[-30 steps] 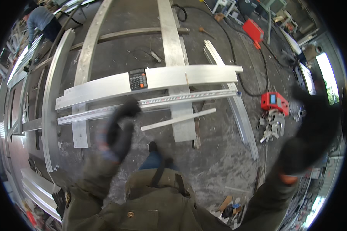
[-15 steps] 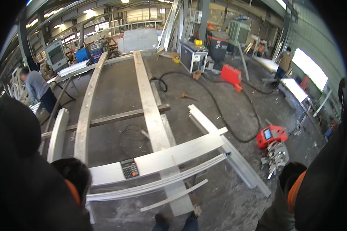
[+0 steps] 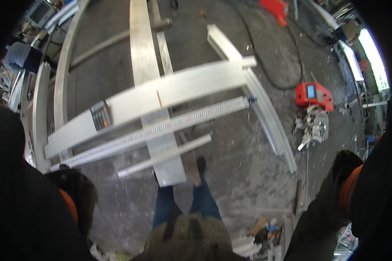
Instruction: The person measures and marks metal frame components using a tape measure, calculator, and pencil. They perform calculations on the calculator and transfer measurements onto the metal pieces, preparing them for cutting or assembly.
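Across the pale plank (image 3: 167,171) lay the measuring bar (image 3: 174,123); the left hand (image 3: 76,189), near its left end, had cleared its middle, exposing most of it. The right hand (image 3: 346,164) hung well apart; neither grip could be told

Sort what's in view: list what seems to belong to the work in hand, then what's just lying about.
Probably in the work, judging by the layout:
- ruler-marked bar, its left end near the left hand
- wide pale plank
- calculator, lying on that plank

Apparently lying about:
- dark cable on the floor
- silver metal scraps beside the red device
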{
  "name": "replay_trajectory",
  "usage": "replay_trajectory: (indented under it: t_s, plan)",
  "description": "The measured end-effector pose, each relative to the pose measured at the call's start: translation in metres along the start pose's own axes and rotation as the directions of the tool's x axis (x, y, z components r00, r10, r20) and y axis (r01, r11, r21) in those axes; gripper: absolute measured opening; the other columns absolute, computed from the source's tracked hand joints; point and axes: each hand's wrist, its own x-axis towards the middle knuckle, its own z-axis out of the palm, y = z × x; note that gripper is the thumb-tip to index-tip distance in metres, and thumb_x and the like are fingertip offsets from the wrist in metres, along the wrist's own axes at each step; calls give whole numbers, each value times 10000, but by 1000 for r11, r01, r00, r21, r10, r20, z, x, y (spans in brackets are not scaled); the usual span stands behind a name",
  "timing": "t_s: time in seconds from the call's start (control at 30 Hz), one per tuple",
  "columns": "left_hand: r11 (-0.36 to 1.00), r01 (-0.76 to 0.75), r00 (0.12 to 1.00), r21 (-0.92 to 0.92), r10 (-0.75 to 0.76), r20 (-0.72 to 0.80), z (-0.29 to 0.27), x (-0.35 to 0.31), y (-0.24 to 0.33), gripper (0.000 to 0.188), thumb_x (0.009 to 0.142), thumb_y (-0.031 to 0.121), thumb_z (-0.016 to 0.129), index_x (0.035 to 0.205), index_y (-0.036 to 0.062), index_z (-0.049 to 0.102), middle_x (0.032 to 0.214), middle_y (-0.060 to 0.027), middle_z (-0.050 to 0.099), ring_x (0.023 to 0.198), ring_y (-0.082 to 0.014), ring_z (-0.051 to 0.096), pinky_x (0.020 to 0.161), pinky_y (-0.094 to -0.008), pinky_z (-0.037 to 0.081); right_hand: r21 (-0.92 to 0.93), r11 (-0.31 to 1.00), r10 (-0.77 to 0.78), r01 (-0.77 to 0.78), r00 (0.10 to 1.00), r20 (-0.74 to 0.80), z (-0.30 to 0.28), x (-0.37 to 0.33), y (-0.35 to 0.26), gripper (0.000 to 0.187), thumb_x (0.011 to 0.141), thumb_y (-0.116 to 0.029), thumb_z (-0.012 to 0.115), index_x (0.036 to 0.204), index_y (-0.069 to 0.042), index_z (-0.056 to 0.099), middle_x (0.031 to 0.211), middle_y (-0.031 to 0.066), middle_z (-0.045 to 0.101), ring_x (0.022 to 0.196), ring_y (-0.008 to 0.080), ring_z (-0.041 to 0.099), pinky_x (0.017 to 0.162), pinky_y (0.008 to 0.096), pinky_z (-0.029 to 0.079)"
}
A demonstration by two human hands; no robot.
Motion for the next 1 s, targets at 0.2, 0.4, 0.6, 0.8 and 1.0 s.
replay_trajectory:
  t_s: [0.2,0.4,0.6,0.8,1.0]
  plan:
    - [999,-13,999,-46,10,-48,53,40,-31,342,1014,47,505,1322,-88,571,1223,-203,669,1140,-281,662,964,-362,536,88,991,-85,98,986,-142,40,-20,36,329,924,-196,713,1209,-45,651,1039,72,659,830,164,600,712,299,488]
    - [866,435,830,-247,-491,-263,106,-3,-108,326,1005,11,506,1305,-90,584,1234,-209,669,1150,-282,662,953,-356,543,555,790,487,-260,816,-311,121,-124,56,273,952,-205,692,1181,-58,669,1011,58,659,783,143,593,667,278,485]
    - [654,745,597,136,-743,304,297,-152,-188,599,842,-150,459,1365,87,634,1419,-170,586,1296,-291,559,1128,-370,409,511,-525,678,-680,29,735,388,-250,48,355,906,-217,772,1216,-88,657,995,44,663,742,128,600,623,276,489]
    - [788,478,594,389,-616,518,368,-215,-213,535,864,58,560,1386,172,595,1473,-119,547,1293,-296,559,1135,-413,435,347,-614,493,-709,-1,870,549,-245,64,384,944,-266,733,1262,-107,589,1046,68,680,753,169,661,616,334,525]
    - [789,512,676,341,-615,407,382,-219,-215,226,919,125,565,1126,138,656,1236,-81,620,1132,-272,619,974,-375,531,293,-756,325,-586,53,944,618,-253,79,229,957,-295,679,1113,-137,620,900,52,667,692,183,625,583,347,482]
